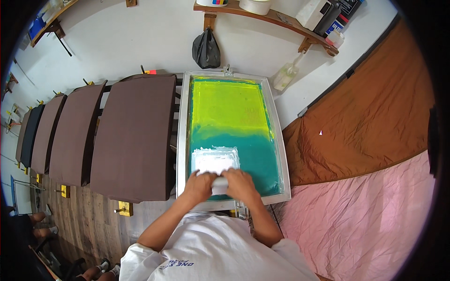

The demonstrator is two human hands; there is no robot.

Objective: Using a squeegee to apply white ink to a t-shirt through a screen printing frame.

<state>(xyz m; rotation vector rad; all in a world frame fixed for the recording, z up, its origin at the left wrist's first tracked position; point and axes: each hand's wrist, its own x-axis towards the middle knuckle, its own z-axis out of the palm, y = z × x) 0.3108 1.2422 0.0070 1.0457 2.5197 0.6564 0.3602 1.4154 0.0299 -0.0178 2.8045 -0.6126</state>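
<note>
Two bare hands at work over a framed screen, seen from above. The left hand (pixel 199 185) and the right hand (pixel 240 185) are closed, fingers curled, on a short, pale, smooth bar (pixel 220 181), probably a squeegee handle; its lower edge is hidden. The bar lies between the hands at the near end of the screen, its long axis apparently running left to right, across the screen's length. The key relation is with the thick white patch of ink-like paste (pixel 213 160), which lies directly beyond the knuckles, on the side away from the body; the left hand is squarely below it, the right near its right corner.

The rectangular silver-grey metal frame (pixel 281 159) has its long axis pointing away from the person. Its taut mesh is bright yellow-green (pixel 229 103) in the far half and smooth teal (pixel 258 161) in the near half, with a blurred boundary. The paste has a ragged, streaked rim. A metal clamp (pixel 228 70) sits at the far edge. To the left stand flat boards covered in matt brown cloth (pixel 133 136); to the right hangs wrinkled, glossy pink fabric (pixel 356 215).
</note>
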